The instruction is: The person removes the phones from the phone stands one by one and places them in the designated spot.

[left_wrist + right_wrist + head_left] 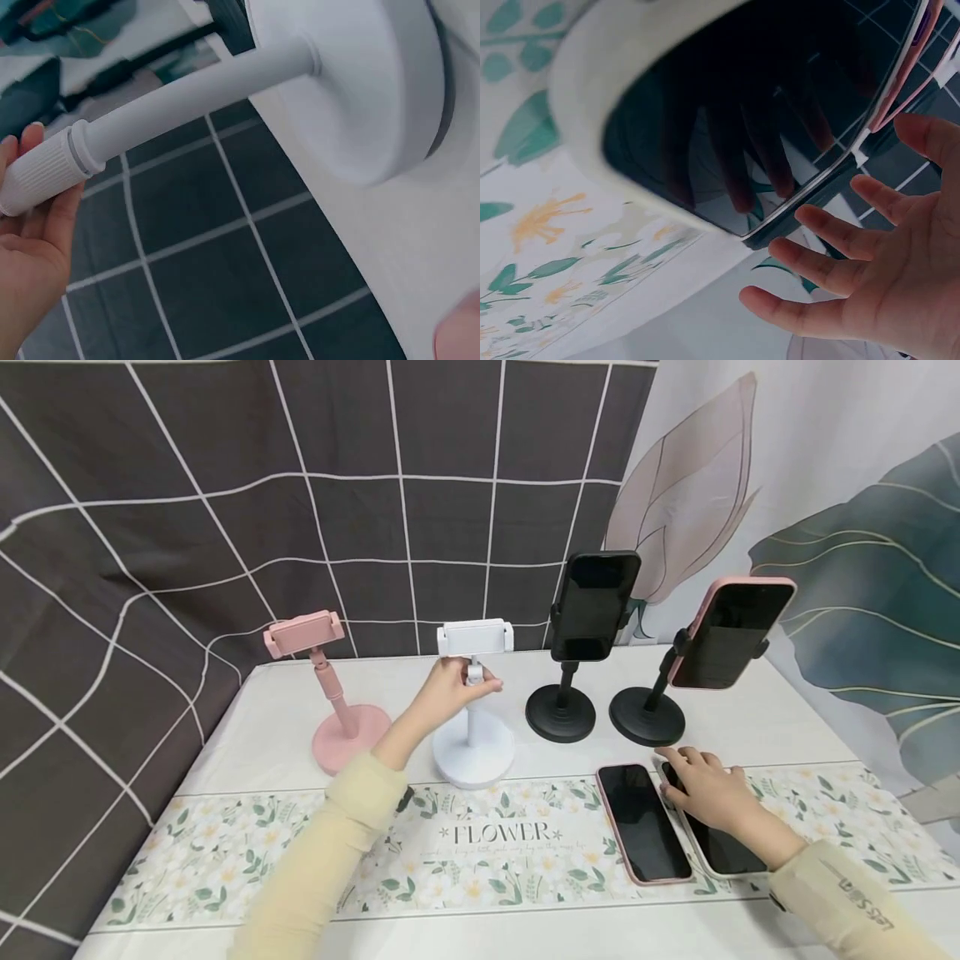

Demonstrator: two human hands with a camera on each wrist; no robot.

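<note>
White round-based phone stand (472, 752) rises, left hand (450, 691) gripping it; rightward, a pale-edged black phone (717, 843) lies beneath the splayed right hand (707, 789).

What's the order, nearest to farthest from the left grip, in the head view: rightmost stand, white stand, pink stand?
1. White stand: held by its upper stem in the left grip.
2. Pink stand: left of it.
3. Rightmost stand: well to the right.

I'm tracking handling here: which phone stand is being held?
The white stand, between the pink stand and two black stands: the left grip holds its stem; no grip holds the others.
</note>
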